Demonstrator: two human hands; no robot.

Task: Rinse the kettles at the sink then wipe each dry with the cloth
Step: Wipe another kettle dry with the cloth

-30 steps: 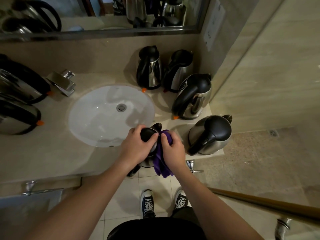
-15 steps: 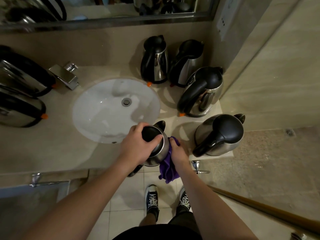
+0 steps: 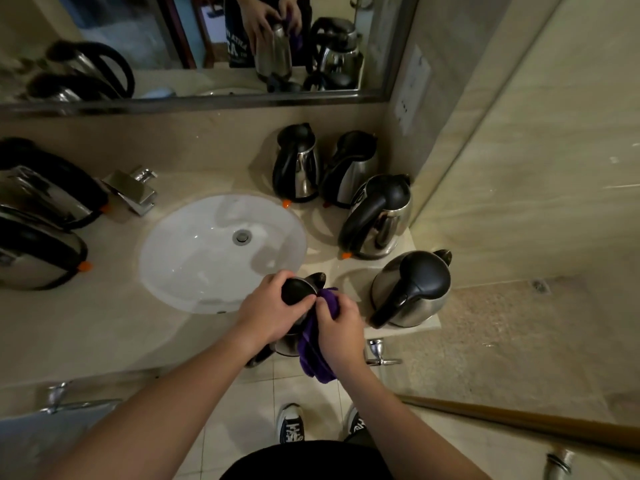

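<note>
Left hand grips the black lid of the held kettle, fingers curled over its top; the kettle is held at the front edge of the tabletop, just right of the sink, its steel body partly hidden by both hands. Right hand clutches the purple cloth, fingers closed round it, pressing it against the kettle's right side; the cloth's loose end hangs below the tabletop edge. Four kettles stand right of the sink: two at the back, one mid-way, one nearest the front. Two more kettles stand at far left, near the tap. The mirror above reflects the hands and kettle.
</note>
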